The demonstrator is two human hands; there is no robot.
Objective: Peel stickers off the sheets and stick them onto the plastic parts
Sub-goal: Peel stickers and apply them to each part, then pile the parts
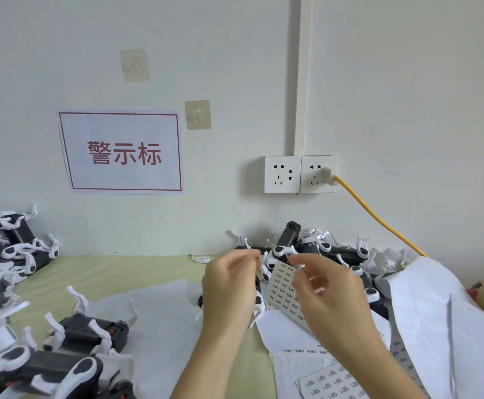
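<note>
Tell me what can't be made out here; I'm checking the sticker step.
- Head view: motion blur on the left hand and right hand hides whether the fingers hold a sticker.
- Sticker sheet: print too small, partly behind the right hand.
- Plastic part: mostly behind the left hand.

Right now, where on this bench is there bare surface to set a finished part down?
The pale green tabletop is bare along the wall, between the left heap of black-and-white plastic parts and the left hand. Crowded: the back-right pile of parts, and the white sticker sheets covering the right side.
</note>
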